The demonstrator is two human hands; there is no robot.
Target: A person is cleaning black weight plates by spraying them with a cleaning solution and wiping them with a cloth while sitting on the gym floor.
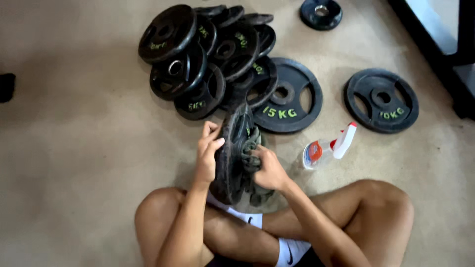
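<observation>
Person sitting cross-legged on floor (74, 148) — left hand (208, 148) gripping upright weight plate (228, 158) by its rim. Right hand (267, 170) pressing grey cloth (250, 148) against it — spray bottle (329, 147) lying nearby.

1 view only: head cam, worn, looking steeply down from above a seated person's crossed legs at the floor (74, 148). Faces forward, away from the body. Close range: hands mid-frame, plate pile (217, 59) at top edge, legs at bottom. No 2nd view, so no overlap.
</observation>
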